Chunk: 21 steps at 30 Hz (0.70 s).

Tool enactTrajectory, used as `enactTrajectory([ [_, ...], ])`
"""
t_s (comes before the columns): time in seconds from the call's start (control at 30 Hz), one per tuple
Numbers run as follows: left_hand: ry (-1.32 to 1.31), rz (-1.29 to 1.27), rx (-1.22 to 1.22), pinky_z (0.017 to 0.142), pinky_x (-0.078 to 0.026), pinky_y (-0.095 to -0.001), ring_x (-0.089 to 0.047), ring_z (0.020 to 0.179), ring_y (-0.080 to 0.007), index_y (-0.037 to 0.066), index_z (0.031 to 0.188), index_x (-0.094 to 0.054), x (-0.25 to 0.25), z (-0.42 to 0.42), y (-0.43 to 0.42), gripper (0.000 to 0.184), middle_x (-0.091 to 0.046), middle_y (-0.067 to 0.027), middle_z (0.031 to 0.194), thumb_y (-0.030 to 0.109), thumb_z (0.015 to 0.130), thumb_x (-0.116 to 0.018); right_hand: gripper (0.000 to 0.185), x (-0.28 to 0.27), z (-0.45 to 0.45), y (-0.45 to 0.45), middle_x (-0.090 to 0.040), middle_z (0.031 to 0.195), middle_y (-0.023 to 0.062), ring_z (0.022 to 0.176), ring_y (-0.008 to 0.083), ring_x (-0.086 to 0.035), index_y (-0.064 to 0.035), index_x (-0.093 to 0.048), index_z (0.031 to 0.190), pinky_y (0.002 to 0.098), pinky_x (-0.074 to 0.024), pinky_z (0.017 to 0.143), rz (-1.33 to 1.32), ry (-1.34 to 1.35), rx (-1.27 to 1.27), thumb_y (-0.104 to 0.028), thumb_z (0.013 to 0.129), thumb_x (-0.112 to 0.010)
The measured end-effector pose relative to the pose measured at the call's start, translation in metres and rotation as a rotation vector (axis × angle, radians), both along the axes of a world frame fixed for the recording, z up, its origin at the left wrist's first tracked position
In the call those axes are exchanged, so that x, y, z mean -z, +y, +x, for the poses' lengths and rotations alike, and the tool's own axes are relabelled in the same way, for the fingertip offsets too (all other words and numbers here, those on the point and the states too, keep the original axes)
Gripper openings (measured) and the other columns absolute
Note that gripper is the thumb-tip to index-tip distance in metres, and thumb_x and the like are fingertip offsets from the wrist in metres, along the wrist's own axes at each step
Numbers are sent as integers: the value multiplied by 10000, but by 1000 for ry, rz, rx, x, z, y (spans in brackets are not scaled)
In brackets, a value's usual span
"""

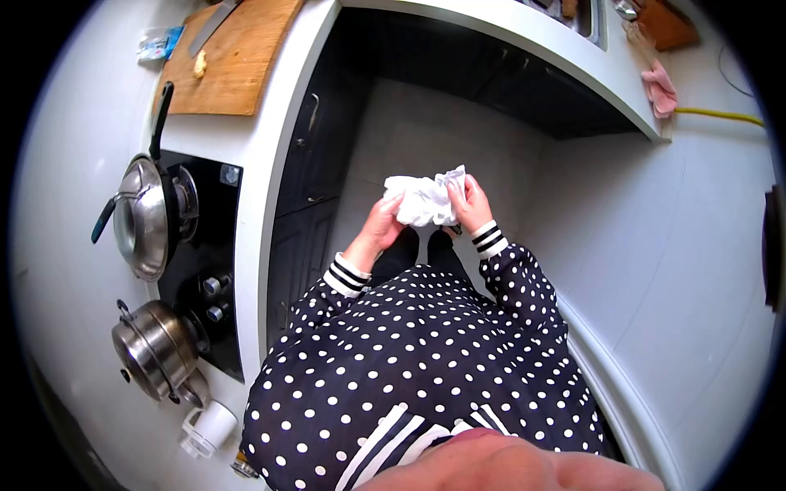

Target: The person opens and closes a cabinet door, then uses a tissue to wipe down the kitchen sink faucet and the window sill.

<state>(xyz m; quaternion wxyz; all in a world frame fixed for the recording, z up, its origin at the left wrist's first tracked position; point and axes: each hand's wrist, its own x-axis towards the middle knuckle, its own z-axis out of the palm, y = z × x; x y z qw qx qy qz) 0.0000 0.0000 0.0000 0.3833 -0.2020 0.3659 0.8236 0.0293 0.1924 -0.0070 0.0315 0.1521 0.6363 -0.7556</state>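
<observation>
Two bare hands hold one white cloth (420, 201) between them, in front of the person's body and above the floor (458, 131). The left hand (381, 223) is partly closed on the cloth's left end, its thumb lying along the near side; how far its other fingers curl underneath is hidden. The right hand (472, 204) is closed more tightly on the right end, gripping it between thumb and fingers, and a fold stands up in a peak beside it. The middle of the cloth is bunched and creased.

Striped cuffs (347, 275) end the sleeves of a dark smock (417, 327) with white dots. Dark cupboards (307, 188) stand under the pale counter (274, 155) on the left and across the far side.

On that left counter, a wooden board (246, 57) bears a knife (211, 29) and a small pale lump (200, 64), with a packet (158, 44) at its left edge. Nearer, a pan (139, 221) and a steel pot (160, 348) stand on the black hob (217, 245), left of two knobs (214, 285). A white jug (214, 424) is just beyond the pot. At far right, a pink rag (659, 88) lies near the counter's corner, by a yellow hose (720, 116).
</observation>
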Motion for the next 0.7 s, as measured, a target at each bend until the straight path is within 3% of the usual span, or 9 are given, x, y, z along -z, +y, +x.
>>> enactTrajectory([
  [0.07,49,-122,-2,942,-393,-402,-505,1093,-250,25,1233,-408,-4,-8,1,428,-519,-106,1182,294,904,-458,222,13,-6,-10,-581,787,45,720,107,-548,-26,-502,976,252,-441,665,168,13,-74,-163,820,-582],
  [0.1,-57,57,-66,945,-391,-404,-502,1097,-254,23,1236,-405,0,16,48,431,-515,-111,1189,302,908,-442,257,14,22,45,-590,773,58,699,144,-566,-20,-499,992,269,-456,674,421,-33,-35,-156,796,-595],
  [0.23,-54,87,-240,952,-387,-407,-491,1113,-270,27,1252,-393,-18,-8,15,450,-495,-130,1221,332,922,-383,356,24,2,31,-566,1004,124,870,218,-571,-33,-485,1082,323,-467,763,662,-128,139,-189,790,-614],
  [0.3,20,39,-258,944,-395,-400,-498,1105,-259,35,1254,-395,-17,-8,22,448,-500,-124,1216,335,921,-385,395,30,-3,31,-504,1153,107,978,201,-535,-47,-445,1170,310,-455,776,369,17,-74,-258,857,-560],
  [0.43,76,13,-88,837,-447,-298,-549,957,-152,43,1186,-445,-4,1,49,349,-555,-60,1057,274,926,-412,464,3,-13,-6,-532,1128,30,944,135,-548,-77,-404,1251,267,-446,786,-776,-316,-273,-364,896,-487],
  [0.53,286,-267,14,812,-428,-253,-495,977,-96,27,1198,-431,-18,-4,51,350,-511,-53,1091,203,901,-488,340,3,-11,-18,-582,1015,41,898,120,-557,8,-516,1127,236,-456,744,-678,-299,-206,-257,919,-470],
  [0.63,628,-527,-115,748,-443,-241,-525,875,-86,14,1211,-413,8,-3,32,404,-553,-58,988,151,859,-555,282,25,-12,-8,-616,843,20,757,72,-533,28,-603,985,212,-438,684,-125,-201,-270,-217,916,-480],
  [0.67,550,-813,42,660,-477,-269,-559,742,-109,19,1225,-404,-4,-4,9,504,-598,-50,833,140,791,-629,284,24,-13,-5,-607,815,2,721,63,-520,21,-609,966,209,-429,650,-54,-174,-205,-233,911,-494],
  [0.7,506,-948,-115,566,-473,-284,-545,610,-101,42,1216,-418,11,-6,-2,501,-569,-17,647,157,779,-635,287,22,-18,-1,-598,786,-17,684,54,-508,14,-615,946,206,-419,616,18,-141,-140,-248,907,-507],
])
